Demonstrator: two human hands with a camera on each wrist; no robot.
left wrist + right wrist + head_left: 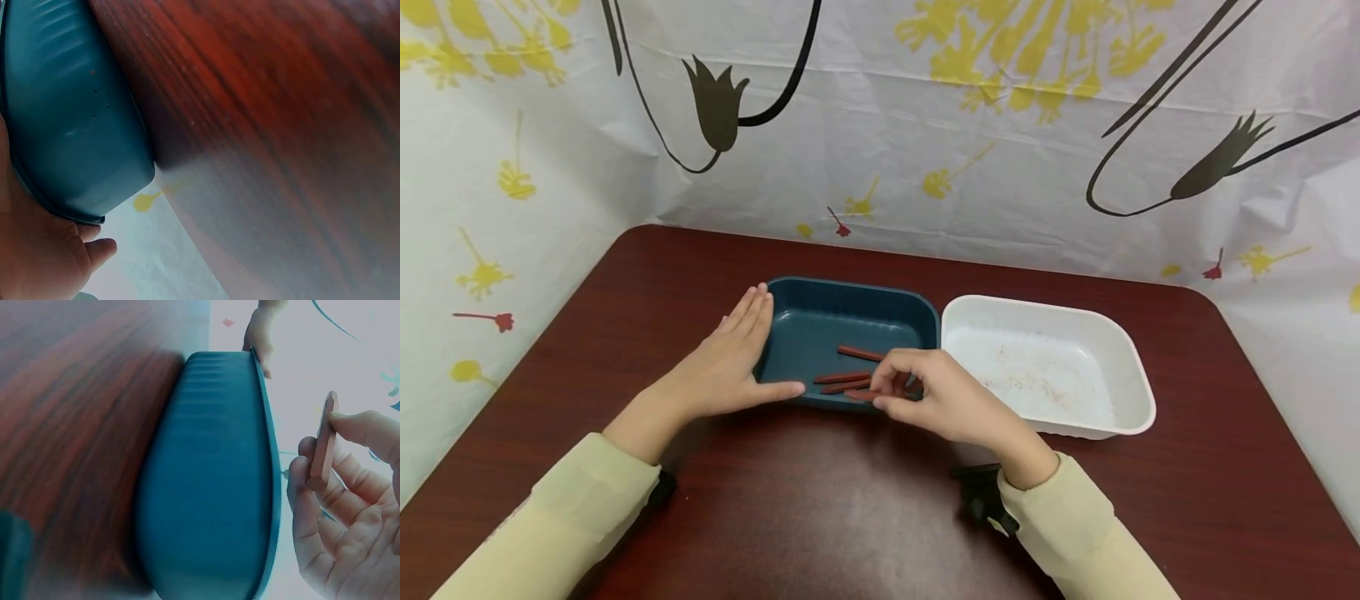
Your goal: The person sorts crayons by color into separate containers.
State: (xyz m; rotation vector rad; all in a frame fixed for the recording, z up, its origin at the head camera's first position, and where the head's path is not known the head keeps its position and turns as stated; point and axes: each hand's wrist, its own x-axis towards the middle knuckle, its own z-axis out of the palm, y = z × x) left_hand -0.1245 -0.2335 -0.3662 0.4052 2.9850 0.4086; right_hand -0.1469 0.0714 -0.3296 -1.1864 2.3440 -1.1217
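Observation:
A dark teal tray [797, 333] stands on the table, and several reddish-brown sticks [838, 378] lie inside it toward the right. My left hand [722, 367] rests on the tray's left rim with straight fingers, the thumb over the front left corner. In the left wrist view, part of that hand [37, 256] touches the rim. Over the tray's front right part, my right hand [947, 396] pinches one reddish-brown stick [322, 450] between thumb and fingers. The right wrist view shows this stick's flat-sided shape, held above the rim level.
Right beside the teal tray stands a white tray [1123, 358] with brownish specks on its bottom. Both are on a dark red-brown wooden table [850, 500]. A patterned white sheet [880, 125] hangs behind the table and at its sides.

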